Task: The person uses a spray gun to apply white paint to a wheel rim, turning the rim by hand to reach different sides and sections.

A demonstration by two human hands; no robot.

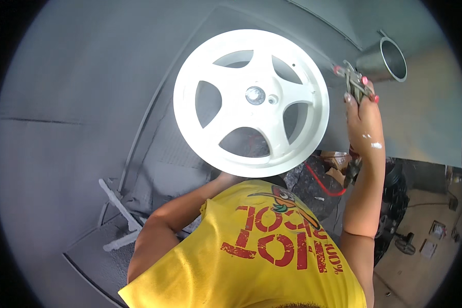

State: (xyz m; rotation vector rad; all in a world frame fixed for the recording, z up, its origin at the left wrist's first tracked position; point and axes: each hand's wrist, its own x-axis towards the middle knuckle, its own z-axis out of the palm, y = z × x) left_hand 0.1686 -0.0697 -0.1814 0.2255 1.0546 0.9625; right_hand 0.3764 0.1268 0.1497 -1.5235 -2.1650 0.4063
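Observation:
A white five-spoke wheel rim [300,95] faces up in front of me, with a shiny round piece at its hub. My right hand [364,120] is closed around a metal spray gun [355,84], to the right of the rim and apart from it. The gun carries a silver paint cup [374,64] on its far side. White paint spots mark the back of that hand. My left hand [228,178] reaches to the near edge of the rim; its fingers are hidden beneath it, so I cannot see whether they grip anything.
Grey walls stand at the left and back. A paint-coated stand [120,208] is at the lower left. A red hose [323,182] curves below the gun near dark sheeting and crumpled brown paper. At the lower right, a small fan [405,243] stands on the tan floor [416,267].

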